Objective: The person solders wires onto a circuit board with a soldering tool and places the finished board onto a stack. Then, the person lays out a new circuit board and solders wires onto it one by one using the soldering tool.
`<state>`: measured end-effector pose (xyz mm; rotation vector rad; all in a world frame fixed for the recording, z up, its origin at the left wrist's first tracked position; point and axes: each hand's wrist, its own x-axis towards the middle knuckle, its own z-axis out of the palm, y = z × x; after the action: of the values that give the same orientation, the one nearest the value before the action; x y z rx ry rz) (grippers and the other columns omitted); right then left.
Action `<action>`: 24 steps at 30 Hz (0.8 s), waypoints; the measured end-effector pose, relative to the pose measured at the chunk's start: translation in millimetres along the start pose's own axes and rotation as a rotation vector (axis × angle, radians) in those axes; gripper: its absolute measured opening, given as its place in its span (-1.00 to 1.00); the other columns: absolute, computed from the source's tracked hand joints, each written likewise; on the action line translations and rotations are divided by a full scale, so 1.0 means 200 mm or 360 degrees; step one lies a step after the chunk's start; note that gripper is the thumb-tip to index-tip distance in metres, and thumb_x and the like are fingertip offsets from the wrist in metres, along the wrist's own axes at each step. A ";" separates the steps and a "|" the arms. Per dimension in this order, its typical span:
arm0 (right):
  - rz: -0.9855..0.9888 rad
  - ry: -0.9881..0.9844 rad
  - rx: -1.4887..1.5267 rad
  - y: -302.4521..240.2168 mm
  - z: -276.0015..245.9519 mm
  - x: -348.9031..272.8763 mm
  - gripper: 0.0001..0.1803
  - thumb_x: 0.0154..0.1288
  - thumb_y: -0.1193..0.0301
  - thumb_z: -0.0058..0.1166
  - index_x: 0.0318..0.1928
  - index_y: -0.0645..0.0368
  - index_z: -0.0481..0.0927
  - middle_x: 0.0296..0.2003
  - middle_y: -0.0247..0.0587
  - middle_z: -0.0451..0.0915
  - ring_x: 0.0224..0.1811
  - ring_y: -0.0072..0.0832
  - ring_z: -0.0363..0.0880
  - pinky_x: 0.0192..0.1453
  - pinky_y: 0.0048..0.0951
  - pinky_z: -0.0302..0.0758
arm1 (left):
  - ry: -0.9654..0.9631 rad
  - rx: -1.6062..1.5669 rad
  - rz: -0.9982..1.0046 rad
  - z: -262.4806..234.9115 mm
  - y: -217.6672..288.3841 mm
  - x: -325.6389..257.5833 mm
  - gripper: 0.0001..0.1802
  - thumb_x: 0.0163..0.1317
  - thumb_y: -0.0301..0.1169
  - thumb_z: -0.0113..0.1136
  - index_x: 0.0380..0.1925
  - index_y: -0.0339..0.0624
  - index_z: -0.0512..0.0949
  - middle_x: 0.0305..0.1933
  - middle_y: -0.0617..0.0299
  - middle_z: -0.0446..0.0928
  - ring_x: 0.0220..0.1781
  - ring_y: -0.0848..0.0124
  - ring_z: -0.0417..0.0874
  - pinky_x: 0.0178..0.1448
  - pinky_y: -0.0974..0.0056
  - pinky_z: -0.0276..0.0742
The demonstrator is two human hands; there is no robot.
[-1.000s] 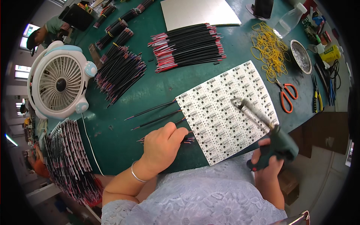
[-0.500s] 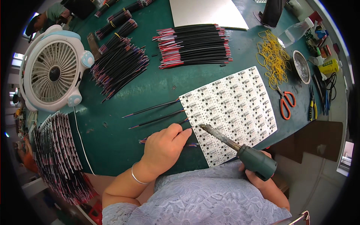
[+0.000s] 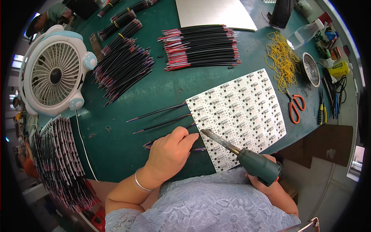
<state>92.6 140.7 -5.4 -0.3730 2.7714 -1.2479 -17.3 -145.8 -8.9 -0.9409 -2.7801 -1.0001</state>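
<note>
The white circuit board (image 3: 239, 110) lay at the bench's (image 3: 104, 139) near edge, probably for easy reach. Black wires (image 3: 162, 123) met its left side. There the left hand (image 3: 170, 149) was closed in a pinch, apparently steadying something its fingers hid. The right hand (image 3: 257, 183) gripped the soldering iron's (image 3: 257, 165) handle, seemingly keeping skin clear of the metal tip just beside that pinch.
</note>
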 end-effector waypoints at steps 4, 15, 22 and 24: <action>0.0008 0.0064 0.0206 -0.05 0.00 0.05 -0.81 0.12 0.45 0.14 -0.23 0.24 0.58 -0.49 -0.21 0.56 -0.54 -0.35 0.58 -0.42 -0.41 0.48 | -0.0017 0.0011 -0.0019 0.00 0.00 0.00 -0.61 -0.22 -0.73 0.28 -0.27 -0.26 0.60 -0.36 0.22 0.45 -0.48 0.39 0.60 -0.43 0.36 0.54; 0.0194 0.0115 0.0406 -0.09 -0.05 0.08 -0.74 0.17 0.35 0.16 -0.22 0.29 0.56 -0.46 -0.22 0.58 -0.56 -0.41 0.56 -0.43 -0.43 0.49 | -0.0010 0.0046 -0.0040 0.00 0.01 0.01 -0.64 -0.20 -0.72 0.29 -0.29 -0.25 0.61 -0.37 0.22 0.46 -0.49 0.38 0.59 -0.45 0.35 0.52; 0.0019 0.0063 0.0302 -0.01 -0.04 0.01 -0.66 0.19 0.36 0.11 -0.10 0.35 0.50 -0.41 -0.20 0.57 -0.53 -0.50 0.58 -0.41 -0.47 0.52 | -0.0021 0.0130 0.0053 -0.03 0.00 0.03 -0.65 -0.21 -0.66 0.27 -0.31 -0.18 0.64 -0.39 0.24 0.46 -0.50 0.34 0.55 -0.48 0.31 0.47; 0.0041 -0.0025 0.0221 0.00 -0.04 0.00 -0.67 0.19 0.37 0.10 -0.10 0.35 0.50 -0.42 -0.20 0.57 -0.53 -0.51 0.58 -0.41 -0.47 0.51 | -0.0047 0.0082 0.0109 -0.04 -0.01 0.04 -0.66 -0.19 -0.65 0.24 -0.30 -0.16 0.65 -0.39 0.25 0.46 -0.50 0.34 0.54 -0.48 0.31 0.46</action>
<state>92.0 145.6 0.0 -0.3336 2.6485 -1.4147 -26.2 -147.9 -2.5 -1.0447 -2.7621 -0.9086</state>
